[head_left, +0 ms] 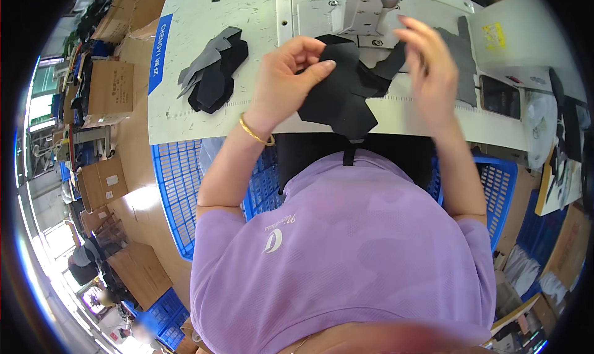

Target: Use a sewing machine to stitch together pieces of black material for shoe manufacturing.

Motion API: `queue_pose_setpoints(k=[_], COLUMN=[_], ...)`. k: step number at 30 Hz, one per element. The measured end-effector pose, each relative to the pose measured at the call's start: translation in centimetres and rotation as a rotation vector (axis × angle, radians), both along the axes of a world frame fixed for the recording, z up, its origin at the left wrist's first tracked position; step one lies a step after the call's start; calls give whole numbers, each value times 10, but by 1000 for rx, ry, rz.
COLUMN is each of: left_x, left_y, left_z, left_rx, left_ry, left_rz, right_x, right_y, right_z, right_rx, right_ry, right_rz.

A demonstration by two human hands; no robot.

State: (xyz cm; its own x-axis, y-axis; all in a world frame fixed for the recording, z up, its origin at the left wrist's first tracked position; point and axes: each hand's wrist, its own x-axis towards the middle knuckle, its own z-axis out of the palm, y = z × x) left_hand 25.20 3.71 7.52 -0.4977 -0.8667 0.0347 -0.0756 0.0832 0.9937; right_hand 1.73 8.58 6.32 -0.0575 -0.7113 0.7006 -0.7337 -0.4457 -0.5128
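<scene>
My left hand [286, 78] pinches the upper left edge of a black cut fabric piece [337, 85] between thumb and fingers. This piece has lobed, angular outlines and overlaps other black layers at its right; part of it hangs over the table's front edge. A dark strip [391, 62] runs from it toward my right hand [430, 69]. The fingers of that hand are raised and apart, slightly blurred, close beside the strip's end. Just beyond the fabric stands the white sewing machine head [368, 10]; its needle area is partly hidden.
A pile of grey and black cut pieces [216, 69] lies on the white table [260, 20] at left. Grey fabric [461, 63] and a dark phone-like slab [500, 97] are at right. Blue baskets [176, 193] stand under the table. Cardboard boxes [111, 88] line the left side.
</scene>
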Motion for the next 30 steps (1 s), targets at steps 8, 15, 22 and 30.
queue_pose_setpoints(k=[8, 15, 22, 30], left_x=[-12, -29, -26, -24], left_y=[7, 21, 21, 15], left_z=[5, 10, 10, -4], left_rx=[-422, -1189, -528, -230], left_ry=[-183, -376, -248, -112], left_rz=[195, 154, 49, 167], right_x=[-10, 33, 13, -80], right_y=[-13, 10, 12, -53], right_z=[12, 16, 7, -38], right_rx=[694, 644, 722, 530], right_ry=[-491, -857, -628, 200], right_rz=[201, 389, 501, -268])
